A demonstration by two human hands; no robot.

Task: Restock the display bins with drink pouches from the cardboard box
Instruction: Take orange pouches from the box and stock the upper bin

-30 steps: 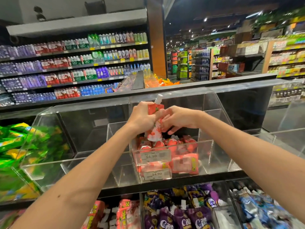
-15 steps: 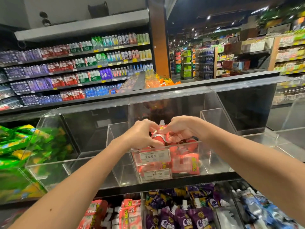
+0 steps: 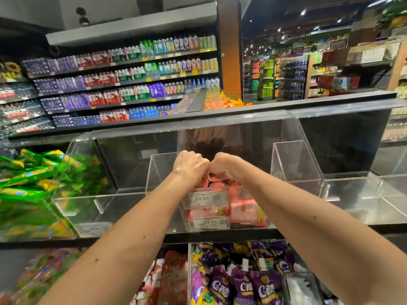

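Left hand: the left hand (image 3: 190,165) is reaching into the middle bin (image 3: 233,137), fingers curling down and grasping the top pouch (image 3: 212,176); the fingertips are hiding under the palm.
Right hand: the right hand (image 3: 224,167) is reaching in beside it, knuckles touching the left hand's, fingers clenching on the same top pouch from the other side.
Top pouch: it is showing only as a red and white sliver between and under the two hands, sitting on the heap inside the middle bin.
Red pouches (image 3: 246,211): they are lying piled in the middle bin, pressing against its clear front wall.
Price tags (image 3: 207,198): two tags are hanging on the front of the middle bin, one above the other, both reading 14.90.
Black shelf (image 3: 220,235): it is carrying the row of clear bins.
Green packs (image 3: 33,179): they are filling the bin at the far left.
Purple pouches (image 3: 242,287): they are standing in the lower row, below the middle bin.
Bottle shelves (image 3: 132,84): rows of bottled drinks are lining the wall behind the bins.
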